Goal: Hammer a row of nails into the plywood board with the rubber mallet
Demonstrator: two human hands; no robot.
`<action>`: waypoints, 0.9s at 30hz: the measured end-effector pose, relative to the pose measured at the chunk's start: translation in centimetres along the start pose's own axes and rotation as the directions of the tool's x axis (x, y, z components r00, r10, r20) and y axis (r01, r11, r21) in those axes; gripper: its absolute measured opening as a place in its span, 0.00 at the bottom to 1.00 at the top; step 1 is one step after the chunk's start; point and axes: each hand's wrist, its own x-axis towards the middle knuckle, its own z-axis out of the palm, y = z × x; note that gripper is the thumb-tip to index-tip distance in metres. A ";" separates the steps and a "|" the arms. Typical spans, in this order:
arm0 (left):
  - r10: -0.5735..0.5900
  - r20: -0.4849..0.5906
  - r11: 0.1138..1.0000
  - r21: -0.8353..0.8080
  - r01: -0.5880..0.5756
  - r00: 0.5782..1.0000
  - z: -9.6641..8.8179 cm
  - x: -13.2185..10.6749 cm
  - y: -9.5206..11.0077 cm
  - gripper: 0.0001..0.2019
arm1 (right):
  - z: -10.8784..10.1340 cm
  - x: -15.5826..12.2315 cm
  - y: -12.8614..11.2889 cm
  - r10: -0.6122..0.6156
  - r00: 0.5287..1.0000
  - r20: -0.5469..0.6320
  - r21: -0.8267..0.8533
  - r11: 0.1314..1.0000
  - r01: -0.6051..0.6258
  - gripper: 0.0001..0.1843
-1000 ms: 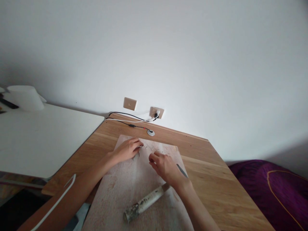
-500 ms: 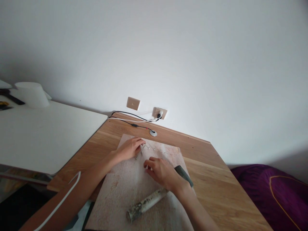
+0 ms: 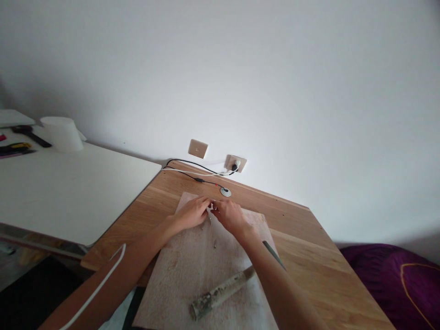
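A pale wooden board (image 3: 185, 275) lies on the wooden table under my hands. Toward its far edge my left hand (image 3: 194, 213) has its fingers pinched together. My right hand (image 3: 228, 215) meets it there, thumb and fingertips closed and almost touching the left fingertips. Whatever small thing the fingers grip is too tiny to make out. Just below the left fingers are a few small metal nails (image 3: 210, 220), and one loose nail (image 3: 215, 244) lies nearer the middle. A hammer (image 3: 222, 291) rests across the near right of the board, its dark head partly behind my right forearm.
A white table (image 3: 103, 183) adjoins on the left, bearing a white cup-shaped object (image 3: 63, 134) and tools. Black and white cables (image 3: 195, 169) run to a wall socket (image 3: 235, 163). A purple cushion-like bag (image 3: 381, 275) sits at the right.
My right hand has moved forward from mid-board to my left fingertips. A loose nail now shows where the right fingers were. The view has shifted slightly left.
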 end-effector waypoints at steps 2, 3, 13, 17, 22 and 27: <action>-0.007 0.004 1.000 0.025 0.007 1.000 0.1 0.0 -0.1 0.18 | 0.3 0.3 -0.2 0.004 1.000 0.010 -0.022 1.000 -0.004 0.12; -0.008 0.004 0.999 0.037 0.008 1.000 0.1 0.0 -0.1 0.18 | 0.3 0.4 -0.2 0.004 1.000 0.014 -0.029 1.000 -0.004 0.12; -0.024 0.003 0.998 0.053 0.024 1.000 -0.1 0.0 0.1 0.18 | 0.6 0.4 0.2 -0.035 0.999 0.009 0.000 0.999 0.035 0.14; -0.054 0.001 0.997 0.052 0.053 0.999 -0.2 0.1 0.3 0.18 | 0.9 0.3 0.6 -0.067 0.998 0.003 0.038 0.997 0.066 0.16; -0.052 -0.001 0.997 0.060 0.052 0.999 -0.2 0.1 0.3 0.20 | 1.1 0.1 1.2 -0.106 0.994 -0.009 0.071 0.992 0.107 0.17; -0.059 -0.028 0.997 0.044 0.060 0.998 0.0 0.1 0.1 0.18 | 0.9 0.1 1.3 -0.133 0.991 -0.009 0.096 0.986 0.134 0.17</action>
